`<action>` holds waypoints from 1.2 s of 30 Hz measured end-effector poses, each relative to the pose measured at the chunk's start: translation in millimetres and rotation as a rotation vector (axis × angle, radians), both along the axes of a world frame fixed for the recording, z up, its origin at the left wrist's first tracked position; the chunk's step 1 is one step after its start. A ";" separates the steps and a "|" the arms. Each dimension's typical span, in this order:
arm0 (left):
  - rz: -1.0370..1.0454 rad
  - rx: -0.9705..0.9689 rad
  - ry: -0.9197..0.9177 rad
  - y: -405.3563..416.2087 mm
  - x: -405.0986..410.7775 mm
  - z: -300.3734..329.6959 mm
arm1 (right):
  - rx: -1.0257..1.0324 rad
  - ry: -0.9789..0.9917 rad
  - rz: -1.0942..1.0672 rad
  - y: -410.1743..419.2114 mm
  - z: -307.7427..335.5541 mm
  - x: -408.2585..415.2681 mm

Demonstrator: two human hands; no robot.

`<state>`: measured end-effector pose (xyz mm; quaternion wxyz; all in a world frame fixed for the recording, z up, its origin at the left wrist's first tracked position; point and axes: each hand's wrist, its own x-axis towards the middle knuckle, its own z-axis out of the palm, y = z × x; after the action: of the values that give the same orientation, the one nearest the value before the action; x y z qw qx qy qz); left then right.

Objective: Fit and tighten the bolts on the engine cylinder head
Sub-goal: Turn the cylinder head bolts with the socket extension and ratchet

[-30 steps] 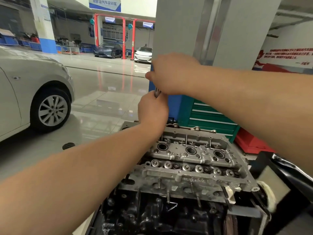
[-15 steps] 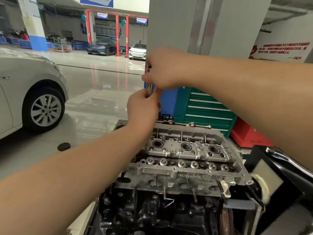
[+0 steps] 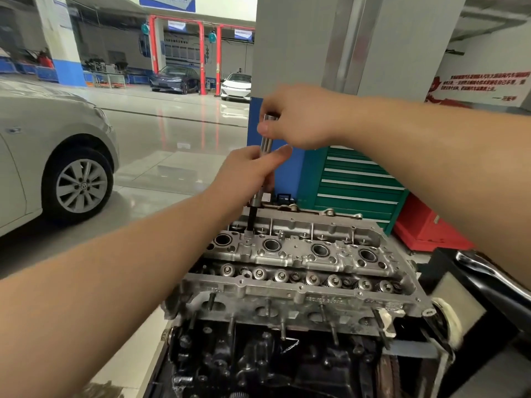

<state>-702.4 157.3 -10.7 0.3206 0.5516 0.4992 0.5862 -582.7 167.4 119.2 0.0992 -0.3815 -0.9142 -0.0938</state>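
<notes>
Steel driver [image 3: 266, 145] — between both hands' grips

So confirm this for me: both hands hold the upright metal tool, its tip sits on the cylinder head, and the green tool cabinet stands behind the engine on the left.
Not quite. The head view shows the green tool cabinet behind the engine on the right, not the left. The rest holds: the left hand and right hand both grip the upright metal tool, its tip down on the cylinder head.
</notes>
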 end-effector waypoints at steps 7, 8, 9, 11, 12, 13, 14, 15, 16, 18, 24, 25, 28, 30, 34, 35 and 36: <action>0.320 0.082 -0.263 -3.9 35.7 -11.9 | 0.088 0.020 -0.076 -7.2 -4.0 -27.3; 0.309 0.073 -0.233 -1.9 32.7 -9.1 | 0.067 0.062 -0.071 -5.4 -5.4 -25.2; 0.256 0.042 -0.195 0.6 26.0 -5.4 | 0.058 0.090 -0.067 -3.6 -7.1 -21.5; -0.084 -0.092 -0.163 5.6 6.3 1.3 | 0.045 0.127 -0.050 1.0 -11.5 -12.6; -0.299 -0.156 -0.185 8.2 -5.7 3.1 | 0.026 0.150 -0.012 2.4 -13.9 -8.5; -0.451 -0.196 -0.211 9.5 -15.2 4.1 | 0.001 0.166 0.037 2.7 -15.2 -5.0; -0.529 -0.214 -0.226 9.6 -20.6 4.3 | -0.018 0.170 0.082 2.6 -15.5 -2.0; -0.543 -0.200 -0.219 9.3 -21.8 4.1 | -0.027 0.169 0.109 2.9 -14.9 0.7; -0.505 -0.171 -0.189 9.1 -20.0 3.7 | -0.024 0.167 0.115 3.7 -13.5 3.0; -0.244 -0.085 -0.094 3.7 -6.0 -0.4 | -0.011 0.148 0.068 5.1 -11.1 6.4; 0.362 0.084 -0.259 -7.7 41.1 -34.3 | 0.112 0.081 -0.022 0.2 -12.0 -10.8; 0.377 0.068 -0.279 -7.1 45.2 -31.2 | 0.112 0.092 -0.024 -0.4 -13.2 -13.2; 0.366 -0.005 -0.254 1.3 39.1 -17.4 | 0.063 0.177 0.000 1.7 -16.6 -10.4; 0.110 -0.120 -0.219 7.6 18.3 -10.7 | 0.046 0.188 -0.001 5.9 -16.9 -3.6; -0.547 -0.254 -0.148 3.9 -20.4 -2.4 | -0.182 0.247 0.156 3.7 -18.0 6.9; -0.521 -0.240 -0.126 2.7 -20.1 -2.1 | -0.155 0.223 0.173 3.3 -17.8 7.9; -0.414 -0.204 -0.083 0.4 -14.9 -2.9 | -0.111 0.192 0.163 4.1 -17.5 8.4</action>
<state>-717.3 157.7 -13.6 0.5084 0.5824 0.4185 0.4767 -574.2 171.6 101.7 0.1722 -0.3180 -0.9323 0.0019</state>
